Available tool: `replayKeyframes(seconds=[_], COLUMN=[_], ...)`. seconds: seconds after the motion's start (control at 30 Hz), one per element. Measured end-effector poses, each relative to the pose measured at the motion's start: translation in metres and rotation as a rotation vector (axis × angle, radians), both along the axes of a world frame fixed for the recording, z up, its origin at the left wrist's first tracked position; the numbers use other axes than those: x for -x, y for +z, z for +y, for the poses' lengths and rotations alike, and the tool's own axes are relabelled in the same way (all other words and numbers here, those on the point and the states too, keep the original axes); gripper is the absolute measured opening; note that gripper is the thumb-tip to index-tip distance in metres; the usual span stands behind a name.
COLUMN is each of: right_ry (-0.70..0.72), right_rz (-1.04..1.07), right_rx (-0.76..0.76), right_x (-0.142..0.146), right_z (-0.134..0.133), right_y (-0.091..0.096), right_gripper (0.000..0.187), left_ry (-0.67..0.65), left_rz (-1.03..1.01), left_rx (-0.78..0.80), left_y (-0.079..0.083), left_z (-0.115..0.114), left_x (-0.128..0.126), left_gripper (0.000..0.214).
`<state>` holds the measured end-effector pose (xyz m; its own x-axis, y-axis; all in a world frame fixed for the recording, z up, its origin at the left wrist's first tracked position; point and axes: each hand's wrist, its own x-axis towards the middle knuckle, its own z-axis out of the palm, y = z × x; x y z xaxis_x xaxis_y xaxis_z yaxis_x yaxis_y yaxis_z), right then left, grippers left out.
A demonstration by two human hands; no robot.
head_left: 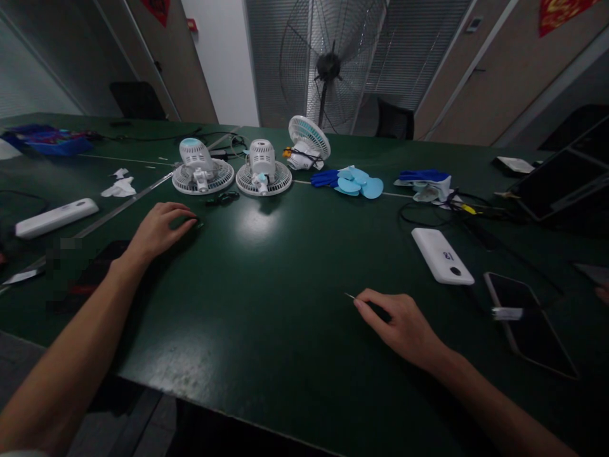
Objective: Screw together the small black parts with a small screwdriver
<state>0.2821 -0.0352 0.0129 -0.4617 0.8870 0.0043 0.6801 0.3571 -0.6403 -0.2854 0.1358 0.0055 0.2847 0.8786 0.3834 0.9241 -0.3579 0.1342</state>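
My left hand [159,230] lies palm down on the dark green table [266,304], fingers curled over a small dark object I cannot make out. My right hand [399,324] rests on the table near the front edge, fingers closed around a thin tool whose metal tip [351,296] pokes out to the left. Beyond my left hand stand two small white fans lying face down, one [202,168] and another [263,170]. A third white fan [307,143] sits tilted behind them. Light blue fan blades [358,182] lie to their right.
A white power bank [441,255] and a dark phone [530,320] lie right of my right hand. Blue gloves [423,176], cables [457,212] and tablets [566,181] are at far right. A white remote-like bar [56,217] lies at left. A large standing fan [328,63] is behind the table.
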Motion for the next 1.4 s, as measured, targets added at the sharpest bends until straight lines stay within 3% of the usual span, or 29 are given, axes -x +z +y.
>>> replayKeyframes(seconds=[0.17, 0.5, 1.13, 1.2, 1.33, 1.4], right_ry=[-0.011, -0.005, -0.006, -0.011, -0.005, -0.002], right_rz=[-0.013, -0.005, 0.006, 0.001, 0.0, 0.004], right_rx=[-0.027, 0.017, 0.003, 0.003, 0.02, 0.026], right_x=[0.0, -0.002, 0.0, 0.0, 0.0, -0.001], right_z=[0.001, 0.0, 0.0, 0.0, 0.0, 0.0], right_y=[-0.001, -0.002, -0.001, 0.0, 0.0, -0.001], right_gripper=[0.033, 0.033, 0.033, 0.034, 0.034, 0.034], left_ry=[-0.035, -0.136, -0.167, -0.109, 0.206, 0.294], left_rz=[0.085, -0.05, -0.097, -0.147, -0.319, -0.384], left_rx=[0.095, 0.127, 0.166, 0.121, -0.055, -0.108], left_y=[-0.002, -0.002, 0.003, 0.006, 0.012, 0.013], left_z=[0.003, 0.007, 0.002, -0.002, -0.01, -0.011], left_x=[-0.006, -0.035, -0.04, -0.039, -0.028, -0.021], left_gripper=[0.037, 0.038, 0.045, 0.041, 0.038, 0.037])
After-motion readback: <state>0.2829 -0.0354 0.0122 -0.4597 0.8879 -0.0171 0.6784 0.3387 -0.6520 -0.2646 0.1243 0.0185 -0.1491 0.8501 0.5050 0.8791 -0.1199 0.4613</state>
